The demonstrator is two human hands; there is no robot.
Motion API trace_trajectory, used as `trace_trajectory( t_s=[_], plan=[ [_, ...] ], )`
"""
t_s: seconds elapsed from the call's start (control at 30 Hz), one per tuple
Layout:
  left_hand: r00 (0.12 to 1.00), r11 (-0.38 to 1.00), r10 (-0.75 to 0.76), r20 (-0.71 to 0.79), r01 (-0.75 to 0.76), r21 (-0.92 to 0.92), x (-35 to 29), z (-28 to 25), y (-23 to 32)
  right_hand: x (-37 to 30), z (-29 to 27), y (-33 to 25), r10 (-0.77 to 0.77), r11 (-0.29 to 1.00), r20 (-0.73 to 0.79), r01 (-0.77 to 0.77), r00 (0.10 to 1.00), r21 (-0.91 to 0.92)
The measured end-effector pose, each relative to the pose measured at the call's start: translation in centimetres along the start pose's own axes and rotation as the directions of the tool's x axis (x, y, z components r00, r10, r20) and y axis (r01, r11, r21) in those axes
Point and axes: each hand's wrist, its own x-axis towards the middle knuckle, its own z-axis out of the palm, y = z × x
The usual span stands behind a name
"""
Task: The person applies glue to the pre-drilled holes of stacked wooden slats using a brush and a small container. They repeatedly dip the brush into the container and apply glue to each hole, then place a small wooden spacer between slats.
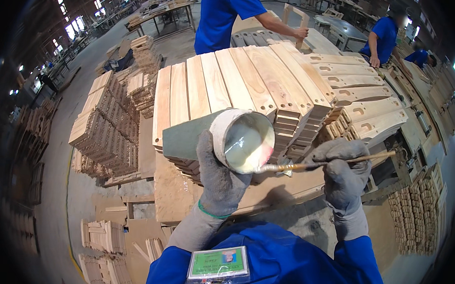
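My left hand [220, 180], in a grey glove, is wrapped round a pale cup [218, 136] tilted so that its mouth faces me. Whitish, milky liquid [245, 143] lies inside it, with a pink patch near the rim. A thin brush [288, 167] with a wooden handle is gripped in my gloved right hand [342, 168]; its tip meets the cup's lower rim. Just behind the cup lies a grey-green flat piece [186, 138], partly hidden by it. Beyond stand stacked wooden boards [241, 78] with small holes at their near ends.
The stacks rest on a wooden table [176, 191]. More wooden parts with oval slots [364, 92] lie to the right. Piles of wood [110, 125] stand at the left, others [419, 219] at the lower right. A co-worker in blue [223, 18] stands across the table, another person [384, 39] farther right.
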Motion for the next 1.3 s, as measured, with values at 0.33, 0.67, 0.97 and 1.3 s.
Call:
trace_trajectory(
  t_s=[0.33, 0.67, 0.97, 1.3],
  plan=[
    [0.987, 0.966, 0.065, 0.149, -0.025, -0.256, -0.3, 1.6, -0.9, -1.7, -0.8, 0.9, -0.067, 0.923, 0.053, 0.082, 0.996, -0.375],
    [0.959, 0.924, 0.224, 0.174, -0.266, 0.274, 0.5, 1.3, -4.9, -0.3, -2.4, -1.8, -0.206, 0.902, -0.017, 0.183, 0.978, -0.391],
    [0.827, 0.935, -0.343, 0.445, 0.347, 0.074, 2.0, 5.6, -11.9, 16.7, -12.4, -5.6, 0.085, 0.451, -0.183, -0.201, 0.979, -0.870],
    [0.815, 0.922, -0.387, 0.431, 0.336, 0.192, 7.0, 5.8, -18.1, 18.8, -15.2, -2.9, 0.121, 0.122, 0.038, 0.023, 0.992, -0.992]
  ],
)
